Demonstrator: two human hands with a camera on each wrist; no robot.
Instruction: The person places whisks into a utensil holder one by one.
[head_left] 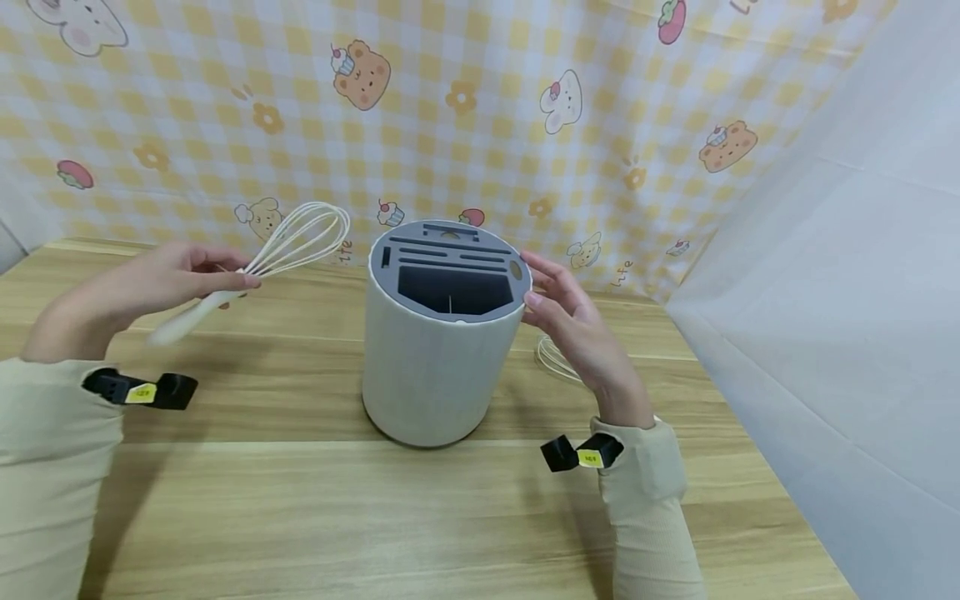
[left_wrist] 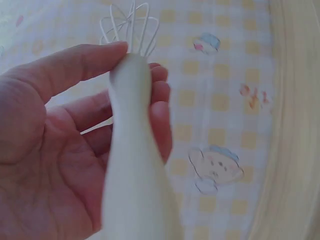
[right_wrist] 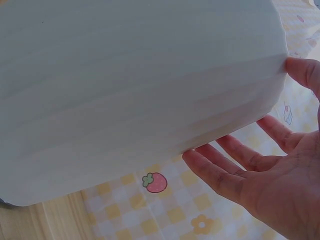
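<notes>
In the head view, my left hand [head_left: 187, 279] pinches a whisk [head_left: 300, 237] near where its wires meet the pale handle [left_wrist: 137, 165]. Thumb and fingers lie on either side of that neck. The wire loops point up toward the right. Mid-table stands a round, off-white utensil holder [head_left: 435, 375] with a grey slotted top [head_left: 450, 265], which has a large opening at the front. My right hand [head_left: 573, 329] touches the holder's upper right side with its thumb and fingertips, the fingers [right_wrist: 215, 172] spread and fairly straight along the wall.
A second whisk's wire loops [head_left: 557, 360] lie on the wooden table [head_left: 450, 517] behind my right wrist, the remainder hidden. A checked cloth [head_left: 480, 108] with cartoon prints hangs behind the table. White sheeting [head_left: 840, 250] borders the right side.
</notes>
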